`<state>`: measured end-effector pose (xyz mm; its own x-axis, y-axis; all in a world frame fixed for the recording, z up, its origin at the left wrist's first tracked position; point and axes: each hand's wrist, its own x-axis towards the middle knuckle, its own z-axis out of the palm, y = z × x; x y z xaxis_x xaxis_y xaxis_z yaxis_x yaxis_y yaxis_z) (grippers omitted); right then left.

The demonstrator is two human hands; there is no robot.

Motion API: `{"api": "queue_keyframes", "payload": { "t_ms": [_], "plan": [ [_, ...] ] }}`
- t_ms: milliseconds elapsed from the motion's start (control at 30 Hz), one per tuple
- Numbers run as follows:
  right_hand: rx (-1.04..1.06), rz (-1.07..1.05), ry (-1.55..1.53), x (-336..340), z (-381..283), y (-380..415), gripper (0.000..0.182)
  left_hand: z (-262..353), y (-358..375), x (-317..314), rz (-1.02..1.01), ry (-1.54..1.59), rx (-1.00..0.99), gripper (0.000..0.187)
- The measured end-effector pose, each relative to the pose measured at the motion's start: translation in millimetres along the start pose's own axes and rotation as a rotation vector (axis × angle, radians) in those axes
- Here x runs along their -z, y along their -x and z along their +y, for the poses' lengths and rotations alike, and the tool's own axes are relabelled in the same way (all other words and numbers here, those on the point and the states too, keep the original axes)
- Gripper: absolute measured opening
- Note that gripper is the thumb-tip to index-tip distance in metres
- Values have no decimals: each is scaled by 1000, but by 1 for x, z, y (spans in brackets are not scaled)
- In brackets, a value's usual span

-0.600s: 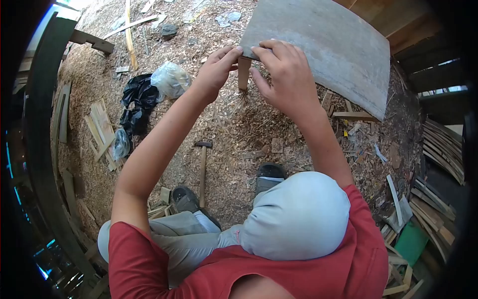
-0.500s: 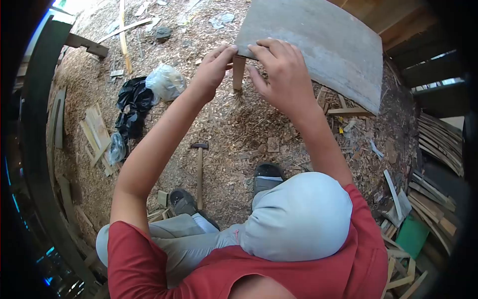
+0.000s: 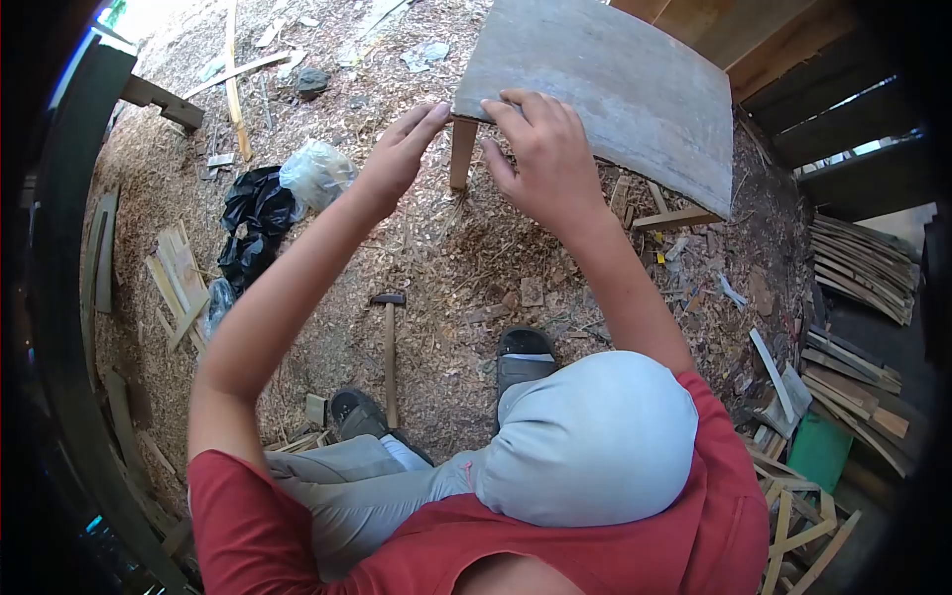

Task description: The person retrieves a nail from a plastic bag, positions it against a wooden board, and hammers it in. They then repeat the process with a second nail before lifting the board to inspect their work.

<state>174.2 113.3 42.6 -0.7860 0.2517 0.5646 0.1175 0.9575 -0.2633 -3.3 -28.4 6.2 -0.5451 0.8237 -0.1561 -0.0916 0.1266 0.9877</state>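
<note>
no words, labels, brands or numbers can be read. a small reddish mark sits on the light trousers (image 3: 397,486) near the knee, perhaps a logo or stitching, but it is too small and blurred in this view to make out as any letters or sign.

The person's left hand (image 3: 400,154) is easing slightly left from the near left corner of the flat gray table with wooden legs (image 3: 605,89), its previously curled fingers now straightening; whether they are touching is unclear. The bare left elbow (image 3: 226,372) is shifting outward, and the camera view is turning slightly right.
</note>
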Motion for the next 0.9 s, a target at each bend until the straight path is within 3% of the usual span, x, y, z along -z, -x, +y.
{"api": "queue_keyframes", "payload": {
  "t_ms": [100,167,267,367,433,500,567,633,700,767,867,900],
  "plan": [
    [10,20,3,2,-10,-5,39,30,37,36,-84,-200,-25,57],
    [26,26,21,5,-24,-8,36,54,76,63,-207,-437,225,51],
    [138,-29,-27,1,-49,-8,34,52,133,122,-258,-484,206,39],
    [323,-183,-15,5,-78,-13,33,69,195,159,-100,-513,39,23],
    [415,-193,-42,0,-97,-18,30,70,227,180,50,-435,16,23],
    [534,-356,-58,-5,-114,-25,25,60,256,205,202,-370,-72,23],
    [665,-363,-44,-16,-127,-36,21,35,279,234,383,-319,-91,23],
    [736,-696,38,-28,-137,-47,28,-6,291,264,506,-261,-82,23],
    [820,-676,50,-56,-145,-56,24,-52,297,294,609,-307,-29,23],
    [787,-782,33,-86,-160,-67,24,-73,296,309,586,-454,118,23],
    [851,-723,53,-148,-186,-73,22,-69,289,306,595,-684,46,27],
    [875,-690,71,-170,-193,-73,22,-72,285,310,552,-855,-62,32]
  ]
}}
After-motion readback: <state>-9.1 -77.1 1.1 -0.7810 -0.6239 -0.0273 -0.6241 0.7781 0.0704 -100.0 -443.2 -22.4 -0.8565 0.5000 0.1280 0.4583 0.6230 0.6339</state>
